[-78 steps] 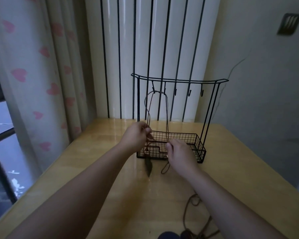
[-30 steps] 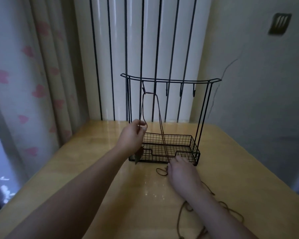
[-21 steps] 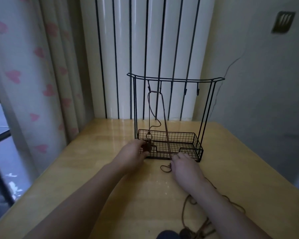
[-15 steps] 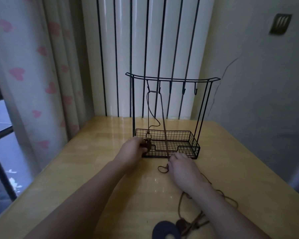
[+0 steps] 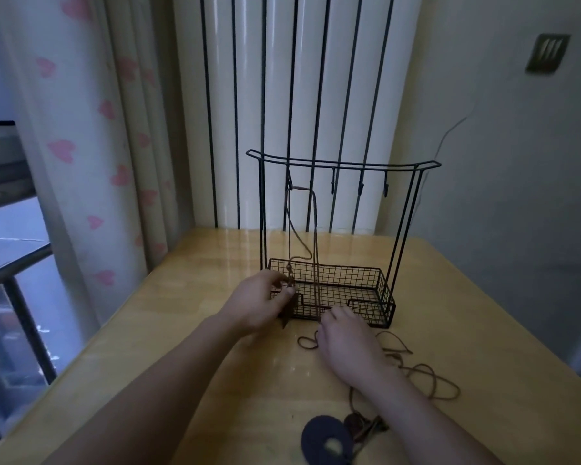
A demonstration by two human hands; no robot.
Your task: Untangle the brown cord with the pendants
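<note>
While both forearms reach forward over the wooden table [image 5: 188,297], the hands work low at the front of a black wire rack [image 5: 332,286]. Left hand [image 5: 259,307]: palm down, wrist straight, thumb and forefinger pinched together on the brown cord [image 5: 315,250] at the rack basket's left front corner, just above a dark pendant [image 5: 287,315] that hangs partly hidden behind the fingers. Right hand [image 5: 348,344]: palm down on the table just in front of the basket, fingers curled, tips gathered at the taut cord strand where it comes down over the basket's front edge; whether they actually clamp it, cannot tell.

Cord runs up from both hands to a hook on the rack's top bar, draped over it as a tall narrow loop; the left strand is slack and wavy, the right one straight. A small loop lies on the table beside the right thumb. More cord trails in loose coils to the right of the right wrist, then back to a tangled bunch near the bottom edge, next to a dark round disc [image 5: 326,441].

Behind the rack: white radiator columns [image 5: 279,95], heart-print curtain [image 5: 91,129] at left.
</note>
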